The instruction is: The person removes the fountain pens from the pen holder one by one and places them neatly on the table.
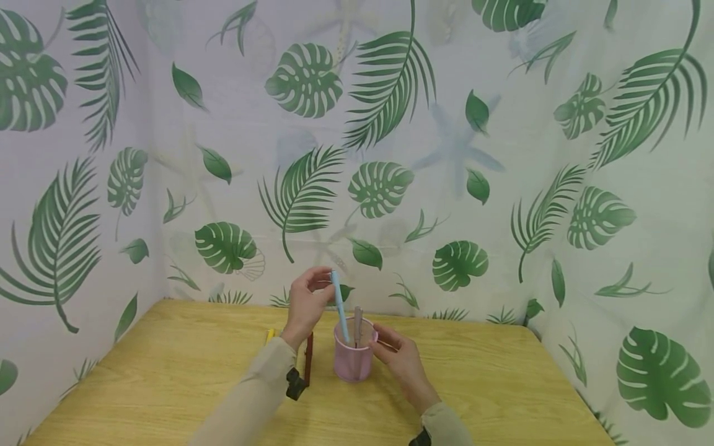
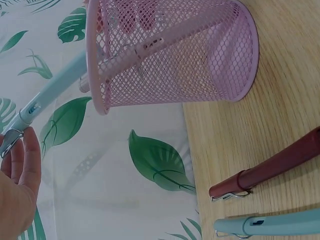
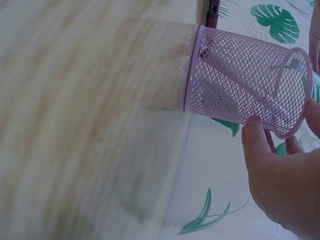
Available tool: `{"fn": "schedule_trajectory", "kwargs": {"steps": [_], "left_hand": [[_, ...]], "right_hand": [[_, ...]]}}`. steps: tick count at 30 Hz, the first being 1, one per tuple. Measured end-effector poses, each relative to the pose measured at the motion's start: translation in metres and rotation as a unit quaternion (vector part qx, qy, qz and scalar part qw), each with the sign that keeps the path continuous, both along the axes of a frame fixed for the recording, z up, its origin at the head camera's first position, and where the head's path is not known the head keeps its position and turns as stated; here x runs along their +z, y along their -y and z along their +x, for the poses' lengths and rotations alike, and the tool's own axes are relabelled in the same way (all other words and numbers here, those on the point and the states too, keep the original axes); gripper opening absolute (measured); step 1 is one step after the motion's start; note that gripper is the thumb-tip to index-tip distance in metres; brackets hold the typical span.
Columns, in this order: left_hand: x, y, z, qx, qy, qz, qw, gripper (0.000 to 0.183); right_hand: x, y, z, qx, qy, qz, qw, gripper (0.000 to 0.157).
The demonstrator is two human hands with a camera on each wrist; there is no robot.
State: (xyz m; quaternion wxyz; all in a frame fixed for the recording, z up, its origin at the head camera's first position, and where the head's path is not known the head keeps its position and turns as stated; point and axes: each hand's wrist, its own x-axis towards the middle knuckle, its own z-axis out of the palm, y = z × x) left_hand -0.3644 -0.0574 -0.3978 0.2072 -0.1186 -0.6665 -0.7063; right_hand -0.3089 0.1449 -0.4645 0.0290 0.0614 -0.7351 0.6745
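My left hand (image 1: 307, 303) pinches a light blue pen (image 1: 338, 300) near its top, by the clip. The pen slants down, with its lower end inside the mouth of a pink mesh pen holder (image 1: 353, 365). A greyish pen (image 1: 358, 322) leans inside the holder and shows through the mesh in both wrist views. My right hand (image 1: 403, 362) holds the pen holder at its right side near the rim, fingers against the mesh (image 3: 240, 85). The holder stands upright on the table.
On the wooden table (image 1: 474, 384), left of the holder, lie a dark red pen (image 2: 270, 165), another light blue pen (image 2: 280, 223) and a yellow pen (image 1: 270, 335), partly hidden by my left arm. A leaf-patterned cloth (image 1: 502, 217) hangs behind and at both sides.
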Motion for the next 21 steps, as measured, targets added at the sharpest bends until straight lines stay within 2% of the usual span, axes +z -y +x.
{"fn": "schedule_trajectory", "kwargs": {"steps": [11,18,21], "left_hand": [[0.003,0.008,0.001,0.01,0.013,0.013,0.9998,0.039],[0.022,0.014,0.023,0.005,0.014,0.028,0.9995,0.04],[0.025,0.017,0.027,0.01,0.006,0.036,0.9993,0.038]], "right_hand": [[0.001,0.002,0.001,-0.004,0.007,0.003,1.0,0.05],[-0.001,0.001,-0.002,-0.007,0.008,0.0,1.0,0.048],[-0.002,0.0,-0.004,-0.004,0.006,-0.003,1.0,0.048]]}}
